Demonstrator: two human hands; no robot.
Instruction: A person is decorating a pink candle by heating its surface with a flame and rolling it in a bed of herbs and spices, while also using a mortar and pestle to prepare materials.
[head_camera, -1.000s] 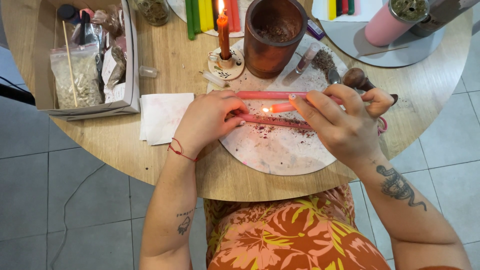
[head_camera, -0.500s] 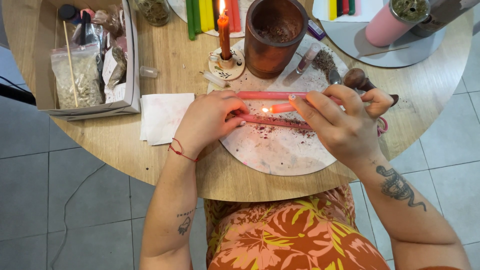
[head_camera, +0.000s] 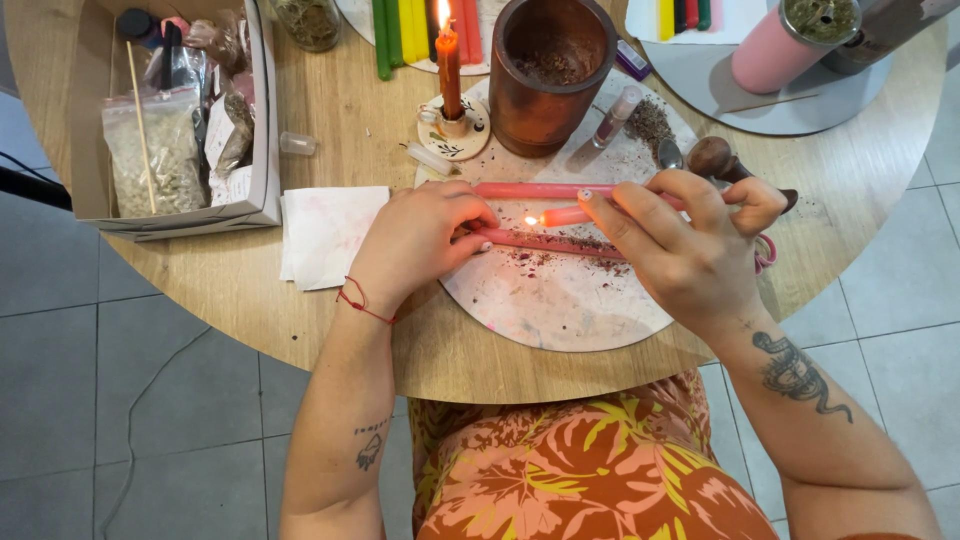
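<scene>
My right hand (head_camera: 685, 250) grips a lit pink candle (head_camera: 562, 215) held sideways, its small flame pointing left over another pink candle (head_camera: 545, 242). That lower candle lies on a round marble board (head_camera: 560, 300), flecked with dried herb bits, and my left hand (head_camera: 415, 240) pinches its left end. A third pink candle (head_camera: 525, 190) lies farther back on the board.
A brown mortar (head_camera: 550, 70) and a burning red candle in a small holder (head_camera: 450, 70) stand behind. A cardboard box (head_camera: 175, 120) of herb bags sits at left, a white napkin (head_camera: 325, 232) beside it. Coloured candles (head_camera: 410, 30), a pink cylinder (head_camera: 775, 50) and a wooden pestle (head_camera: 725, 160) lie around.
</scene>
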